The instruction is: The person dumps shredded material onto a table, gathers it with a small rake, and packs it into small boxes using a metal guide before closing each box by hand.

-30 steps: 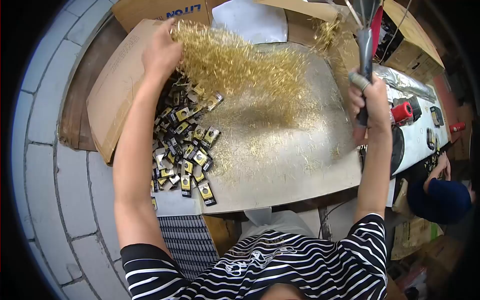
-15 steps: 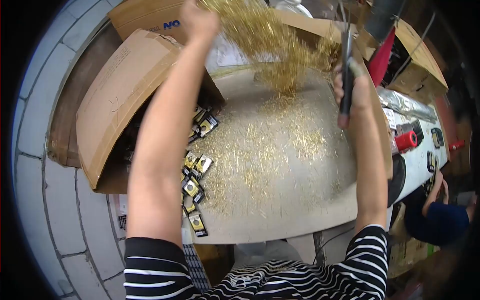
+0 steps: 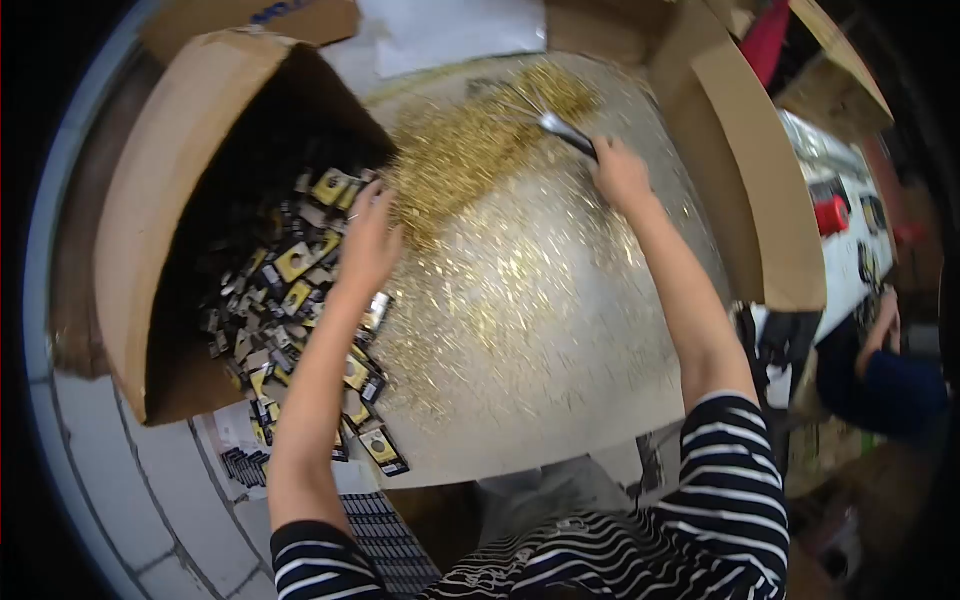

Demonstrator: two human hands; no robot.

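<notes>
My right hand (image 3: pixel 622 175) is closed around the black handle of a small hand rake (image 3: pixel 568 132). Its metal tines reach into a long heap of thin gold-coloured pieces (image 3: pixel 455 165) on the table. My left hand (image 3: pixel 370 245) has its fingers stretched out and somewhat apart, at the left edge of the gold heap. Beside it, small black-and-yellow packs (image 3: pixel 297 262) spill from a cardboard box (image 3: pixel 190 130) lying open towards the table. Whether the left fingertips touch a pack or the gold pieces is hard to make out.
Gold pieces lie scattered over the tabletop (image 3: pixel 560 420). A cardboard wall (image 3: pixel 745 190) borders its right side. Further right, another person's arm (image 3: pixel 882 325) is at a white table with a red roll (image 3: pixel 830 215). White paper (image 3: pixel 450 35) lies at the back.
The gold bundle lifted in the air is now down on the table as a heap. My left hand has dropped towards the packs; the rake in my right hand has swung down to the left.
</notes>
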